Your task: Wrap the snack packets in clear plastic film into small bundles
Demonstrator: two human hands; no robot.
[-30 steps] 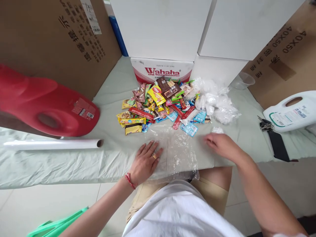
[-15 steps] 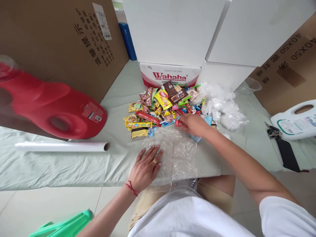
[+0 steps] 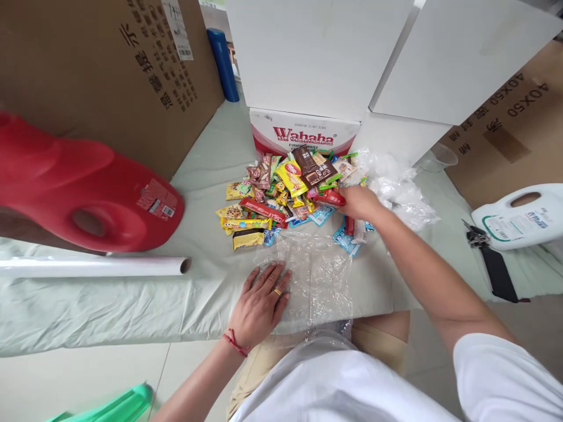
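A heap of small wrapped snacks [image 3: 290,176] lies on the cloth in front of the Wahaba-printed carton; my right hand [image 3: 361,205] reaches over its right side. Between its fingertips is a red snack packet [image 3: 329,197], partly covered by them. Beneath and just in front of that hand are a blue packet [image 3: 352,245] and other small packs. My left hand [image 3: 260,298] lies flat, fingers stretched, on the left part of a clear plastic bag [image 3: 319,275] spread near the table's front edge. The bag hangs over the edge towards my lap.
Crumpled clear plastic bags [image 3: 402,196] sit right of the heap. White boxes [image 3: 308,53] stand behind it. On the left are a red jug [image 3: 101,199] and a white roll [image 3: 97,266]; on the right, a white bottle [image 3: 521,217] and keys with a black case [image 3: 497,269].
My right hand has moved right and farther from me, with the red packet at its fingertips. My left hand stays flat on the bag. The view has shifted slightly.
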